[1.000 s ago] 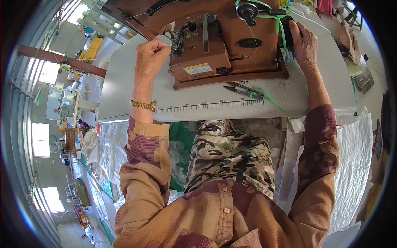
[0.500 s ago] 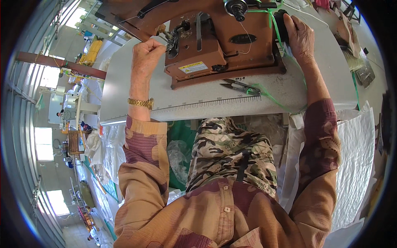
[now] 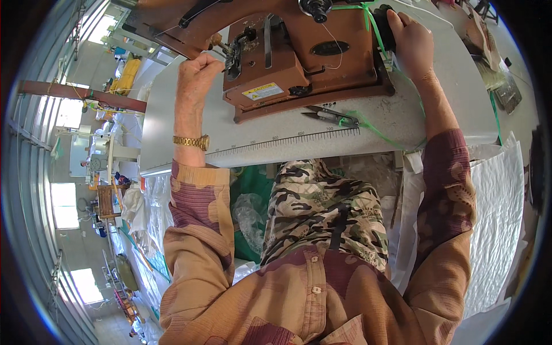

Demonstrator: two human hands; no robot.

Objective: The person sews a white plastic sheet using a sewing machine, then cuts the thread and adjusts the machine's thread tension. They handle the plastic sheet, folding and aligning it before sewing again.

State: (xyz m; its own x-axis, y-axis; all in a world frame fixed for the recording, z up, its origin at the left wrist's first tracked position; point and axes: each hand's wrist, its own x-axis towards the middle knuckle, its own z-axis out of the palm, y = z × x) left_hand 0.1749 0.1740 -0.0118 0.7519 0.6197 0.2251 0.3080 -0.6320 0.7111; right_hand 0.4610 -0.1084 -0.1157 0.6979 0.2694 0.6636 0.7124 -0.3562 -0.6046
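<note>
A brown sewing machine (image 3: pixel 345 54) stands on a grey work table. My left hand (image 3: pixel 194 80), a gold watch (image 3: pixel 191 142) on its wrist, is closed in a pinch beside the metal needle and presser-foot area (image 3: pixel 232 56). What sits between its fingertips is too small or hidden to tell. At the machine's right end my right hand (image 3: pixel 413 47), slightly blurred, grips the black handwheel (image 3: pixel 383 27), fingers over its rim. A thin white thread (image 3: pixel 340 56) hangs down the machine's front. Thread snips (image 3: pixel 330 116) lie on the table before the base.
Green strips (image 3: pixel 382 138) trail over the table beside the snips. A printed ruler scale (image 3: pixel 287 138) runs along the table's front edge (image 3: pixel 259 158). White woven sheeting (image 3: pixel 497 213) hangs at the right. Clear plastic (image 3: pixel 250 221) lies below the table, left of my legs.
The machine, table and hands sit slightly farther left and higher in the picture. My right hand has tilted on the handwheel; my left hand keeps its pinch by the needle area.
</note>
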